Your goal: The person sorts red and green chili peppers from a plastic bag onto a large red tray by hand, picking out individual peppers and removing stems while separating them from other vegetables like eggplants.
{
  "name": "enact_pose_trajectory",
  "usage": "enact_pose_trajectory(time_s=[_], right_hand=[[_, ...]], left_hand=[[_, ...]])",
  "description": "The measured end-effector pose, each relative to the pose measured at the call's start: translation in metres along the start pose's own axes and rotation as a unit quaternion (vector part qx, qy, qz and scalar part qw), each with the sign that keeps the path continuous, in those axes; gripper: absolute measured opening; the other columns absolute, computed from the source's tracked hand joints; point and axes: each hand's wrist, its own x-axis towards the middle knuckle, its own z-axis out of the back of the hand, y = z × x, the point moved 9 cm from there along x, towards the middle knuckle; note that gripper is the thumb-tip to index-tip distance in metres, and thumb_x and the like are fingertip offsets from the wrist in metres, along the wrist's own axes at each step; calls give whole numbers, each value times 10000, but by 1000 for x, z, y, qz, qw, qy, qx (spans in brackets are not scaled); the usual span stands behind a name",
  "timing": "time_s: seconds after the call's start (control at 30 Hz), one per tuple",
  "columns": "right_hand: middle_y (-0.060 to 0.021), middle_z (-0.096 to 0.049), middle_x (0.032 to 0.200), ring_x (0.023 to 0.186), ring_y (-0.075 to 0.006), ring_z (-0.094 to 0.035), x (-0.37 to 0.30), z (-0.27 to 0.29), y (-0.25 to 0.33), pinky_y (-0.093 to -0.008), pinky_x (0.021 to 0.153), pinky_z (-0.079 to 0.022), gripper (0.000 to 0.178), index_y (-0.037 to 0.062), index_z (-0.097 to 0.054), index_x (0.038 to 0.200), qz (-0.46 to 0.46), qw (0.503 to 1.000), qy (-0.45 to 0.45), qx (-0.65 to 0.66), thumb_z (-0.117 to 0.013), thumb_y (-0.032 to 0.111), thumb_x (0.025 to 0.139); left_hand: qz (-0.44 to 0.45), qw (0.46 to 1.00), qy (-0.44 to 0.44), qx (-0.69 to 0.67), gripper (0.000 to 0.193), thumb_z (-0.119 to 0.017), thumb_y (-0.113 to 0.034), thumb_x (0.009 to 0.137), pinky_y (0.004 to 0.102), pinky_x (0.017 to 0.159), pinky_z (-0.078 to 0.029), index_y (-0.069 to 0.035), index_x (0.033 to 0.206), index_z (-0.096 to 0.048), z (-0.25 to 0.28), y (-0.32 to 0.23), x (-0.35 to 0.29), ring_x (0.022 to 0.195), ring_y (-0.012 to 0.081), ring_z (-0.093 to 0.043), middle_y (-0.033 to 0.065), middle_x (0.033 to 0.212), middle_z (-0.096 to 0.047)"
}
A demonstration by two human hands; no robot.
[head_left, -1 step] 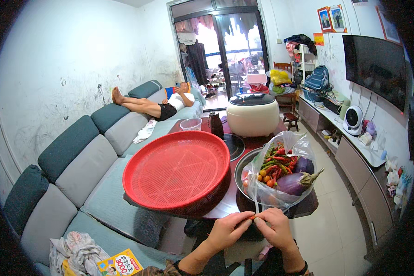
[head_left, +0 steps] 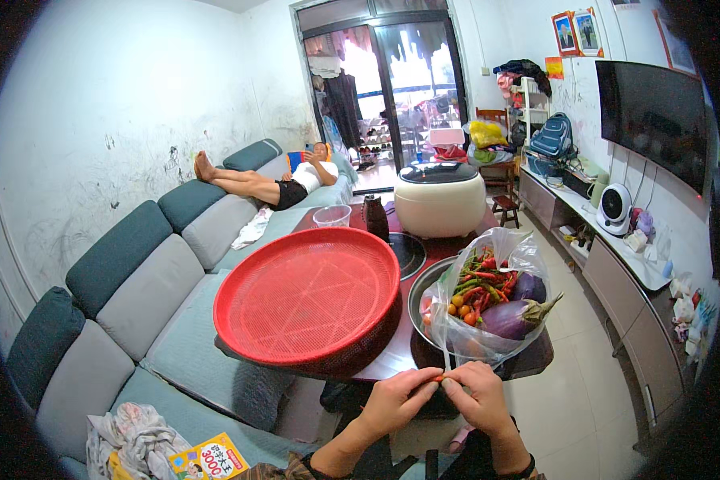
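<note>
One veg bag (head_left: 482,347) nr hands (head_left: 393,402), red basket (head_left: 308,298) on tbl (head_left: 398,349)

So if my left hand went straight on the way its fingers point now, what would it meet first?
Probably your right hand: your left hand points forward and rightward, and the right one sits just past the small orange-red piece between them. Exact depth is hard to judge.

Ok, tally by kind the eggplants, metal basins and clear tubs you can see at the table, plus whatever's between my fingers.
Glossy purple eggplants: 2
Round silver metal basin: 1
Clear round plastic tub: 1
Small orange-red piece: 1
Total: 5
</note>
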Motion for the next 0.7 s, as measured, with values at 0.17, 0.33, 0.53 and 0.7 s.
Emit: enact_pose_trajectory(time_s=[0.17,0.33,0.53,0.7], right_hand=[[-77,-613,781,740,-259,-563,0,0,2,-361,676,-395,140,60,-632,819,6,1000,-4,-5,-592,192,794],[-85,-616,793,752,-269,-561,-1,1,1,-363,696,-393,164,70,-634,885,-2,1000,-3,0,-585,200,798],[-89,-627,827,748,-176,-599,-10,10,-23,-292,708,-456,257,55,-603,1047,-172,971,-73,151,-582,209,842],[-88,-633,825,747,-147,-600,-6,6,-24,-266,688,-465,258,30,-608,1026,-127,980,-49,143,-596,206,837]], left_hand=[[7,1000,-2,-8,254,-583,-143,848,266,707,-485,0,1058,-593,1,0,0,788,171,-621,124,930,-635],[-8,1000,-14,-10,244,-573,-124,853,257,671,-490,-2,1064,-590,2,-2,0,745,146,-615,109,914,-636],[137,952,-170,-215,277,-450,-163,915,221,492,-441,-5,1133,-515,83,37,41,548,111,-537,81,750,-594],[77,880,-100,-458,324,-413,-275,939,222,473,-437,-40,1154,-474,135,35,92,579,124,-566,58,780,-584]])
